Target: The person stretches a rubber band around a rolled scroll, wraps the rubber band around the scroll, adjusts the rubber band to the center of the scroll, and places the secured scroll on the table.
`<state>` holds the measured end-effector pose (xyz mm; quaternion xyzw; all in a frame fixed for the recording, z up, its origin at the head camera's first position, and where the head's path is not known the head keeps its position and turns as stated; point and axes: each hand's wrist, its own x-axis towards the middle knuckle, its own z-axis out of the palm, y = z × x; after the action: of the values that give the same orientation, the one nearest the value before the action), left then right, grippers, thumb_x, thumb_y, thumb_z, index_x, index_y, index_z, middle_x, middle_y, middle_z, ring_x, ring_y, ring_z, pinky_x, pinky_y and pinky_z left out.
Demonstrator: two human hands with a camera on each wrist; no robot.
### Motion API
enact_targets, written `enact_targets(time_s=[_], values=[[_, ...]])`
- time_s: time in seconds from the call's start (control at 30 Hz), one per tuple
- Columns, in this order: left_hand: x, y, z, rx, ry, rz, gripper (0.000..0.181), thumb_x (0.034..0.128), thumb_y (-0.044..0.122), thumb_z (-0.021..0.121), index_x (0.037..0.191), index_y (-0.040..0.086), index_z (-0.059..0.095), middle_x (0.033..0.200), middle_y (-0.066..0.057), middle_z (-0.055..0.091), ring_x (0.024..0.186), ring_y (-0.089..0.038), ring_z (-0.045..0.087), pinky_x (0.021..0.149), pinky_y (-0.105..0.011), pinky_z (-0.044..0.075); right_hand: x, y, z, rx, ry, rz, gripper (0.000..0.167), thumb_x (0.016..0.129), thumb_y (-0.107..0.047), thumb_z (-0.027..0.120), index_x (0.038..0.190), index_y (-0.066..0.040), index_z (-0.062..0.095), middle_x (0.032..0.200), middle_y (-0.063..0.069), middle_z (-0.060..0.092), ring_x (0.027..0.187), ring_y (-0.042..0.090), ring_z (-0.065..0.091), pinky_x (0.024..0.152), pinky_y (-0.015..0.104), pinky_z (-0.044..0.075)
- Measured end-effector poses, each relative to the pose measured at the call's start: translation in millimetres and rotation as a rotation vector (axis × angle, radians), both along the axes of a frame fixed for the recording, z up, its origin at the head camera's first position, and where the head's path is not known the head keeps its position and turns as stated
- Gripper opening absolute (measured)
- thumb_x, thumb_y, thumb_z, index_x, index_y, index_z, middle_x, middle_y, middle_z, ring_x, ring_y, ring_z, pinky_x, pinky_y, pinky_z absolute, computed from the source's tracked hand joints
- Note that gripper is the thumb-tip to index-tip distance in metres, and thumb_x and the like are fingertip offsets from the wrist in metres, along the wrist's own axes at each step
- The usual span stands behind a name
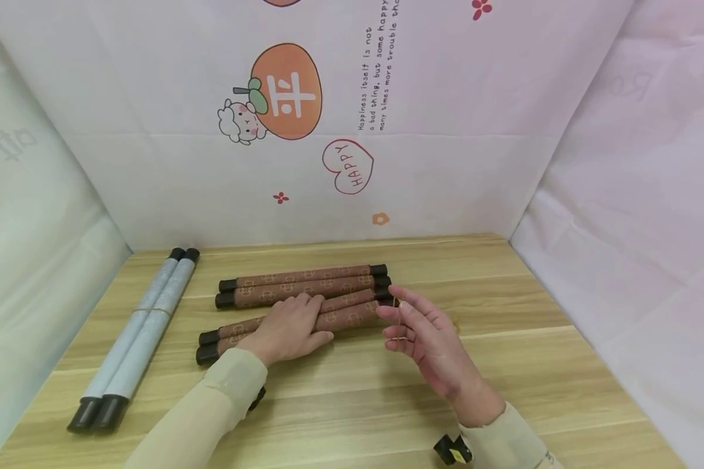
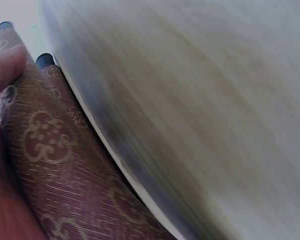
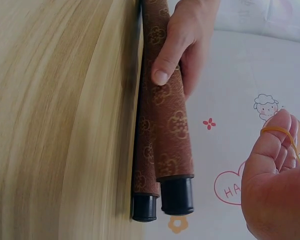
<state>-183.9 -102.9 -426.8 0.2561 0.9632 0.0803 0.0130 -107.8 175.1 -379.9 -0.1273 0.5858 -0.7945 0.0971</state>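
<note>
My left hand [image 1: 290, 329] lies over the nearer pair of brown patterned scrolls [image 1: 349, 312] and grips them around the middle. In the right wrist view its thumb presses on one scroll [image 3: 172, 130], whose black end cap [image 3: 178, 197] points toward that camera. Just off the right end of this pair is my right hand [image 1: 437, 345], its fingers bent. A thin yellow rubber band [image 3: 276, 129] is looped over those fingers. The left wrist view shows the brown scroll cloth [image 2: 65, 165] close up beside the left fingers.
Behind the held scrolls lies another brown pair [image 1: 305, 286], side by side. Two pale grey-blue scrolls [image 1: 146, 319] with black caps, bound by a band at the middle, lie at the left. White printed cloth [image 1: 446, 163] walls the wooden table [image 1: 534, 391] at the back and sides.
</note>
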Motion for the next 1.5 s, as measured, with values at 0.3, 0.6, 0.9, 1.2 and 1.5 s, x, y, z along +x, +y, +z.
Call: enact_targets(time_s=[0.3,0.6,0.9,1.2,1.5], values=[[1.3,-4.0,-2.8,0.018,0.054,-0.015,0.074,0.1024,0.057,0.056,0.153,0.003,0.045,0.129,-0.019,0.064,0.109,-0.032,0.067,0.088,-0.048,0.058,0.2,3,-1.3,-0.002,0.005,-0.018,0.038,0.110,-0.030,0.052,0.147,-0.018,0.052,0.118,-0.004,0.074,0.092,0.008,0.070,0.081,0.026,0.061],[11.0,-12.6,-0.4,0.080,0.042,0.010,0.085,0.0965,0.057,0.066,0.156,0.001,0.042,0.135,-0.022,0.064,0.113,-0.032,0.068,0.092,-0.048,0.059,0.3,1,-2.8,0.013,-0.008,-0.025,0.041,0.110,-0.030,0.053,0.148,-0.016,0.050,0.119,-0.003,0.073,0.092,0.009,0.070,0.082,0.027,0.061],[22.2,-16.1,7.3,0.106,0.128,0.022,0.089,0.0930,0.062,0.068,0.155,0.003,0.045,0.137,-0.020,0.064,0.118,-0.033,0.068,0.093,-0.048,0.059,1.2,3,-1.0,0.077,-0.003,-0.086,0.054,0.110,-0.030,0.051,0.156,-0.005,0.040,0.123,0.002,0.073,0.094,0.011,0.069,0.083,0.029,0.061],[36.8,-19.1,17.7,0.101,0.332,-0.018,0.082,0.0858,0.054,0.081,0.144,0.003,0.055,0.125,-0.014,0.071,0.107,-0.031,0.071,0.088,-0.048,0.060,1.5,8,4.7,0.197,0.032,-0.185,0.044,0.112,-0.025,0.044,0.154,-0.012,0.048,0.134,0.017,0.066,0.098,0.020,0.070,0.085,0.034,0.062],[51.9,-22.9,27.7,0.117,0.447,-0.063,0.081,0.0788,0.048,0.089,0.139,0.004,0.058,0.120,-0.011,0.072,0.102,-0.029,0.071,0.084,-0.046,0.060,0.3,13,5.4,0.290,0.075,-0.243,0.042,0.111,-0.016,0.048,0.153,-0.010,0.049,0.139,0.023,0.061,0.092,0.016,0.070,0.079,0.033,0.063]])
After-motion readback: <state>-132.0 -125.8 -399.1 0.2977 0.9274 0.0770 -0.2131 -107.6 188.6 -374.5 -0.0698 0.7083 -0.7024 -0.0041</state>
